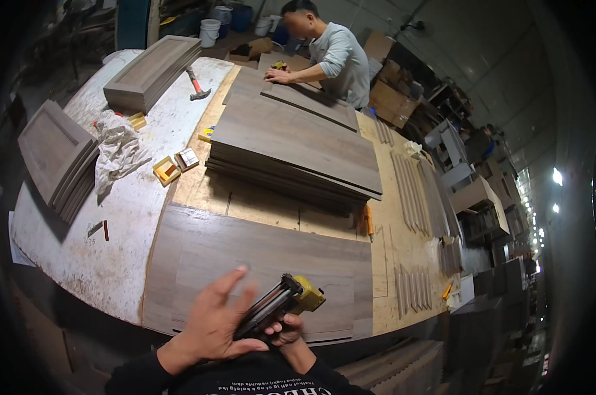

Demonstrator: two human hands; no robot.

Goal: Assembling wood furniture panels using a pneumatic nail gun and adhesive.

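Note:
A yellow and black nail gun [310,296] is held just above the near edge of the table, with its long dark magazine slanting down to the left. My right hand [288,330] has its fingers curled round the tool. Beside the magazine, my left hand [202,322] is spread, its fingers apart and smeared by motion; whether the thumb touches the magazine I cannot tell. Beneath both hands lies a wide grey-brown wood panel [199,253], flat on the table. Beyond it rises a thick stack of similar panels [291,141].
Framed panels are stacked at far left [150,72] and left [54,151]. Near them lie a hammer [198,92], a white rag [117,155] and small boxes [167,171]. Wood strips [410,191] and an orange-handled tool [368,220] lie rightward. Across the table, a co-worker [344,62] leans over panels.

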